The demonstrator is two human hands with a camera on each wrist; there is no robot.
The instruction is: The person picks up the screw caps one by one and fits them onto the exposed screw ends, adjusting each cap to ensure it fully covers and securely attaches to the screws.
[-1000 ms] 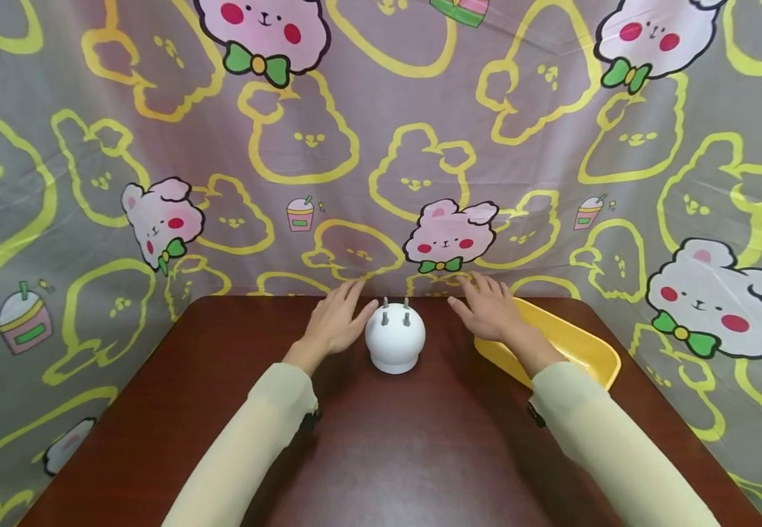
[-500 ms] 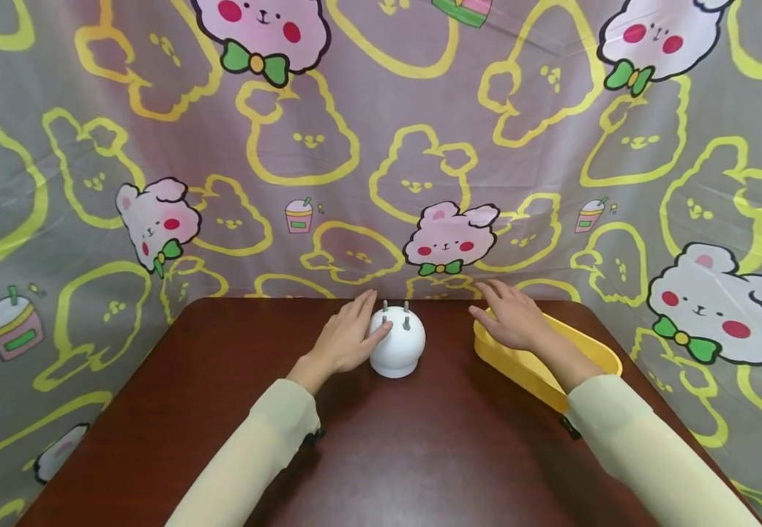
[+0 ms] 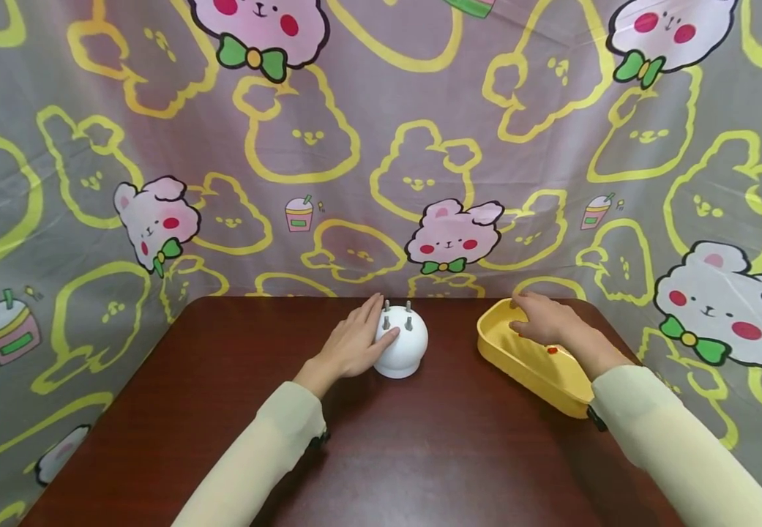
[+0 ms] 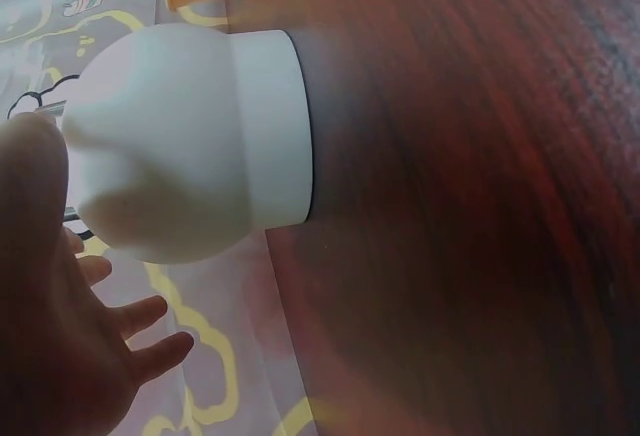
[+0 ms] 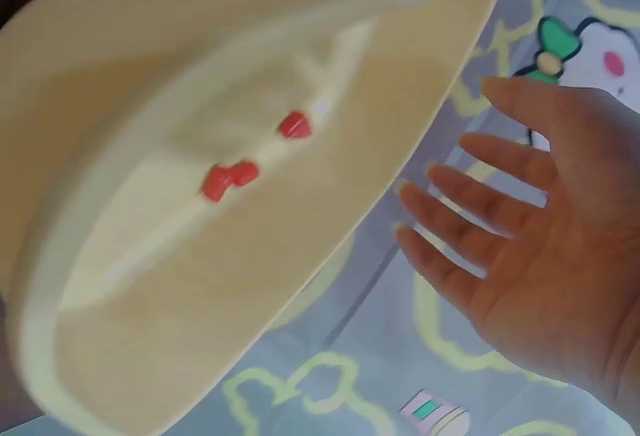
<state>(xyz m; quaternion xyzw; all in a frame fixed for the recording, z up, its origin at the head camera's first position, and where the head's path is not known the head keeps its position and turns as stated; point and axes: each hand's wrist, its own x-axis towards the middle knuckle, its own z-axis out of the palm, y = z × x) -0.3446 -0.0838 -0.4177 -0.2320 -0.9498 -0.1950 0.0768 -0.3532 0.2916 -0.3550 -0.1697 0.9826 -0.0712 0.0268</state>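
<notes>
A round white ball-shaped piece with a short base (image 3: 403,355) stands on the table, and several grey pegs (image 3: 409,323) stick up from its top. My left hand (image 3: 353,345) rests against its left side with fingers extended and the thumb near the pegs. In the left wrist view, the white ball (image 4: 170,146) sits right beside that hand. Over the yellow tray (image 3: 519,372) hangs my right hand (image 3: 552,326), holding nothing. The right wrist view shows its fingers (image 5: 460,221) spread loosely above the tray. Small red pieces (image 5: 231,178) lie inside, too blurred to name.
The dark reddish-brown table (image 3: 394,454) reaches back to a curtain (image 3: 348,110) printed with cartoon animals, which also hangs along both sides. The yellow tray stands at the back right, apart from the white ball.
My right hand has moved right and down over the yellow tray. My left hand has shifted slightly right against the white ball. Red pieces now show in the tray.
</notes>
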